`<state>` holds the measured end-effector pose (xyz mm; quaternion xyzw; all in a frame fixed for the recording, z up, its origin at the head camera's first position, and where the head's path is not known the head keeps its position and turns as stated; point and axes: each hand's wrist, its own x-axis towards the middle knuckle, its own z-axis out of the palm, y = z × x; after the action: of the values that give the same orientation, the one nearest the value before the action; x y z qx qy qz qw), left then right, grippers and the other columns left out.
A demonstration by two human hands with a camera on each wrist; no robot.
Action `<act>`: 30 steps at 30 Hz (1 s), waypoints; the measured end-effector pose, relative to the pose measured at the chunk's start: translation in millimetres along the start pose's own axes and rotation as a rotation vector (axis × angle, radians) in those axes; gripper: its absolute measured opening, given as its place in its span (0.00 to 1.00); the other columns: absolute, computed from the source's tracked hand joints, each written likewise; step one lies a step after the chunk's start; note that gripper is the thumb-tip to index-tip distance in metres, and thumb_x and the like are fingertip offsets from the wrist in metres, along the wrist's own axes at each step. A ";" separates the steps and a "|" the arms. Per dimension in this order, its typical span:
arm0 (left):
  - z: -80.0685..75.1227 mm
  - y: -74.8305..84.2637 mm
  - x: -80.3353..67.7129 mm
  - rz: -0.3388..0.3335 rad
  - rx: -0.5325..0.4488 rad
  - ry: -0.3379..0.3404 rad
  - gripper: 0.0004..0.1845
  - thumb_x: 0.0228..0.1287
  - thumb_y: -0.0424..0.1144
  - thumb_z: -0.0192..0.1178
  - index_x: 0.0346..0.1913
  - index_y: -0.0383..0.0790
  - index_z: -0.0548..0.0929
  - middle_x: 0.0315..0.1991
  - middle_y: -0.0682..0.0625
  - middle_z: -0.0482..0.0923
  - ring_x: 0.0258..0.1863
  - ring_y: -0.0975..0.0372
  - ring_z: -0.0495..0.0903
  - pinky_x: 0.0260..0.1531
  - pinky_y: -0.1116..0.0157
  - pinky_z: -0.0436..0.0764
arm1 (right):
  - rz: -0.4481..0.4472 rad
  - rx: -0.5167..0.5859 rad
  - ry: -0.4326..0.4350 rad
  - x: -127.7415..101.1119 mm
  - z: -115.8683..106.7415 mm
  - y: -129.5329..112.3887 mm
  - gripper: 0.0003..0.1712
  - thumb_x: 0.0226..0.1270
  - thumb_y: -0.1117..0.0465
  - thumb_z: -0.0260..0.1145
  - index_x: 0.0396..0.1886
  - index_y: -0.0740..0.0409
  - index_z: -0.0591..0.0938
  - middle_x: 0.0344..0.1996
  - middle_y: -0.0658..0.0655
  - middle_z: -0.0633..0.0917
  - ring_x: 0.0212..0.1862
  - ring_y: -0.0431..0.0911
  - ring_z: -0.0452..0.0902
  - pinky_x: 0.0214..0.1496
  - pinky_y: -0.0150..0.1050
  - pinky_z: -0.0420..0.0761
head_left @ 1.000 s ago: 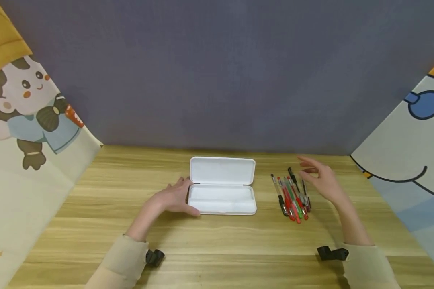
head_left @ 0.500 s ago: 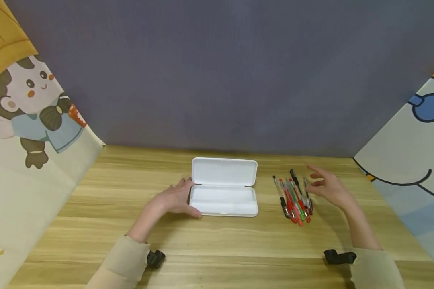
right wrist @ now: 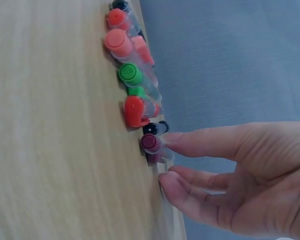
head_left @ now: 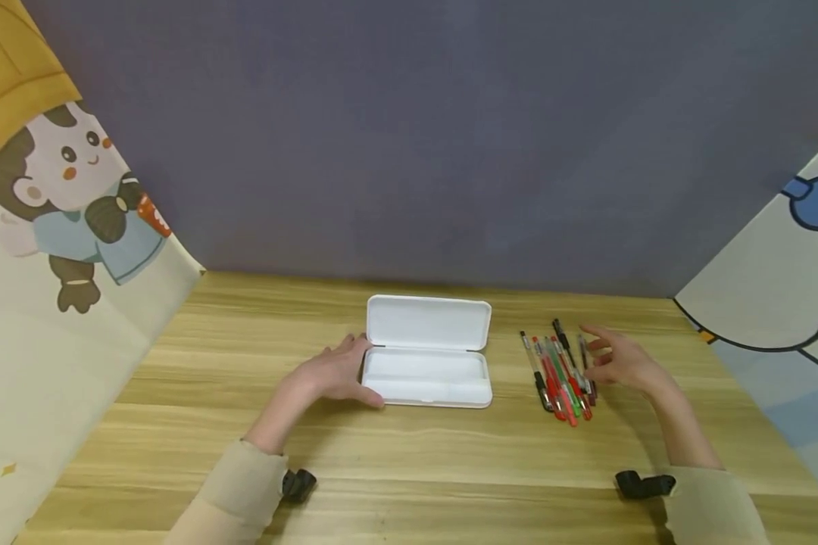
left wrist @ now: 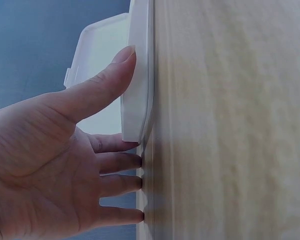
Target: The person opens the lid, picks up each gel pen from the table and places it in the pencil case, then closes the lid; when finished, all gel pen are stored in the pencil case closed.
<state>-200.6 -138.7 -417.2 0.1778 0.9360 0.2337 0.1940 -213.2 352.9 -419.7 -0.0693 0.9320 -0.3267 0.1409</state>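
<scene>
A white pencil case (head_left: pixel 426 352) lies open on the wooden table (head_left: pixel 409 454), lid back and tray bare. My left hand (head_left: pixel 330 375) rests at its left end, thumb against the case's front edge (left wrist: pixel 137 75) and fingertips (left wrist: pixel 135 182) on the wood. Right of the case lies a bunch of several pens (head_left: pixel 559 371) in red, green and black. My right hand (head_left: pixel 620 362) hovers at the right side of the bunch with straight fingers. In the right wrist view its thumb touches the dark red pen (right wrist: pixel 152 145) at the bunch's edge.
A grey backdrop (head_left: pixel 423 136) stands behind the table. Cartoon-printed cloth panels rise at the left (head_left: pixel 54 265) and right (head_left: pixel 777 303). Black wrist-camera mounts show at both sleeves (head_left: pixel 296 484) (head_left: pixel 644 484).
My right hand has come down and nearer, from above the far end of the pens to their right side. The left hand and the case have stayed put.
</scene>
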 end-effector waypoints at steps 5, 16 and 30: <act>-0.8 0.5 1.3 0.000 0.005 0.007 0.57 0.51 0.56 0.78 0.76 0.33 0.59 0.82 0.32 0.48 0.83 0.38 0.47 0.80 0.36 0.49 | 0.019 -0.004 -0.004 2.0 -1.4 1.4 0.55 0.63 0.68 0.73 0.80 0.73 0.50 0.65 0.88 0.66 0.47 0.56 0.82 0.38 0.42 0.89; 0.8 0.1 -0.1 -0.003 -0.003 0.000 0.57 0.52 0.56 0.77 0.77 0.33 0.58 0.82 0.30 0.47 0.83 0.38 0.46 0.81 0.36 0.49 | 0.119 0.000 0.012 0.0 0.5 -0.5 0.52 0.56 0.72 0.67 0.78 0.76 0.52 0.60 0.84 0.71 0.31 0.44 0.79 0.30 0.36 0.84; -0.1 0.9 1.1 -0.019 0.004 0.008 0.57 0.51 0.56 0.78 0.77 0.34 0.59 0.82 0.31 0.48 0.83 0.38 0.48 0.81 0.37 0.51 | 0.085 0.084 0.050 -3.3 -2.2 -2.7 0.45 0.68 0.69 0.64 0.80 0.73 0.53 0.49 0.75 0.79 0.35 0.41 0.83 0.35 0.38 0.88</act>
<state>-201.4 -137.5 -416.9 0.1685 0.9389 0.2306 0.1920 -210.6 352.9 -415.6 -0.0155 0.9227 -0.3609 0.1344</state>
